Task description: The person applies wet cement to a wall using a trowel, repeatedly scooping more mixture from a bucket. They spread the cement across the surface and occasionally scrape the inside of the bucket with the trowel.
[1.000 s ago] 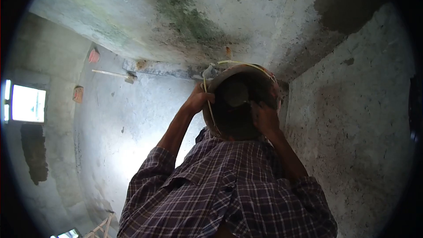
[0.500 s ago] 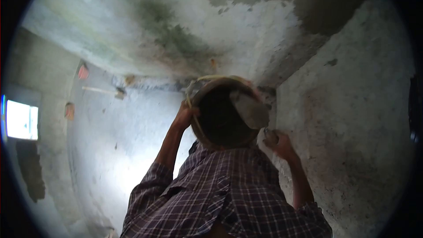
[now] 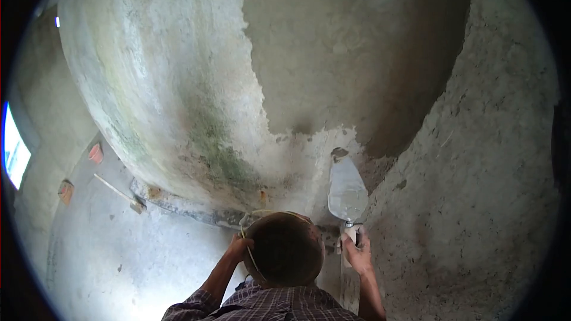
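My left hand (image 3: 239,246) is closed on the rim of a dark bucket (image 3: 318,255), beside its thin pale handle. The bucket is tilted with its mouth towards me, and its inside is too dark to make out. In my right hand (image 3: 357,251) is a trowel (image 3: 347,193), gripped by its handle with the blade pointing up at the wall. A small grey lump of mortar (image 3: 339,153) shows at the blade's tip, just below the ragged lower edge of the darker plaster (image 3: 351,59).
A pale, green-stained wall (image 3: 172,95) stands ahead, and a rough grey wall (image 3: 470,202) is to the right. At the left, a long-handled tool (image 3: 119,192), a reddish pot (image 3: 96,153) and a brick-like block (image 3: 65,191) are on the floor (image 3: 143,249).
The trowel has come out of the bucket's mouth and up to the wall. My view has tilted upward, showing more plaster. My left hand still holds the bucket.
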Motion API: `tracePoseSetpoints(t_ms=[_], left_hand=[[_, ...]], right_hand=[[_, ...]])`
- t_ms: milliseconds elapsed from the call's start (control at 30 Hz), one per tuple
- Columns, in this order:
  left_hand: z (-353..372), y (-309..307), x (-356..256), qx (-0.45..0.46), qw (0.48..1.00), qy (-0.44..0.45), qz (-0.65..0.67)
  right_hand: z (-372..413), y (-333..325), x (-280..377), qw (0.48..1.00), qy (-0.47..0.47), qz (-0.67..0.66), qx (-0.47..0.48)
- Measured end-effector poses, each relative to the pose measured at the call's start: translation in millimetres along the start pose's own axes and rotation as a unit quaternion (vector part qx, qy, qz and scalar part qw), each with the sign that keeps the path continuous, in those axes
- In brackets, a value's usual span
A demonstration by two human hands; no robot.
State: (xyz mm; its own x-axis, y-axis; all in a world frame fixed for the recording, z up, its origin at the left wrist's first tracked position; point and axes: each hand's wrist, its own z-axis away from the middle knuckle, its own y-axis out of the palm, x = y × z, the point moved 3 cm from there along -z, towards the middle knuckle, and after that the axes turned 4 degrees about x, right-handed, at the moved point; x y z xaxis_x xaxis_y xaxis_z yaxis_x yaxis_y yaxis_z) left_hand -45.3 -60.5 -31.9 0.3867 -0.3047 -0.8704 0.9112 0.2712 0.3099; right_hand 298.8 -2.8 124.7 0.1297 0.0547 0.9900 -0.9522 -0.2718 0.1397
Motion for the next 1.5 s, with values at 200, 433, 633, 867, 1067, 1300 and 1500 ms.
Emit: tracePoseSetpoints(t_ms=[200, 433, 633, 867, 1067, 1300, 1500], left_hand=[[-6, 6, -45, 0.007, 0.996, 0.048, 0.074], [-1, 23, -71, 0.006, 0.996, 0.071, 0.046], [9, 72, -77, -0.008, 0.995, 0.093, -0.024], [-24, 52, -97, 0.092, 0.994, 0.065, -0.003], [-12, 73, -118, 0.216, 0.969, 0.097, 0.076], [-68, 31, -33, 0.127, 0.989, -0.063, -0.033], [-65, 48, -53, 0.107, 0.989, -0.016, -0.106]], right_hand=[[-28, 11, 27, 0.997, -0.069, -0.021, -0.020], [-36, -7, 32, 0.987, -0.083, 0.122, -0.060], [-32, -12, 36, 0.977, -0.088, 0.185, -0.068], [-44, -32, 22, 0.978, -0.085, 0.183, -0.055], [-39, -37, 15, 0.978, -0.087, 0.187, -0.042], [-39, -46, 4, 0.984, -0.118, 0.124, -0.057], [-46, -43, 23, 0.983, -0.086, 0.144, -0.077]])
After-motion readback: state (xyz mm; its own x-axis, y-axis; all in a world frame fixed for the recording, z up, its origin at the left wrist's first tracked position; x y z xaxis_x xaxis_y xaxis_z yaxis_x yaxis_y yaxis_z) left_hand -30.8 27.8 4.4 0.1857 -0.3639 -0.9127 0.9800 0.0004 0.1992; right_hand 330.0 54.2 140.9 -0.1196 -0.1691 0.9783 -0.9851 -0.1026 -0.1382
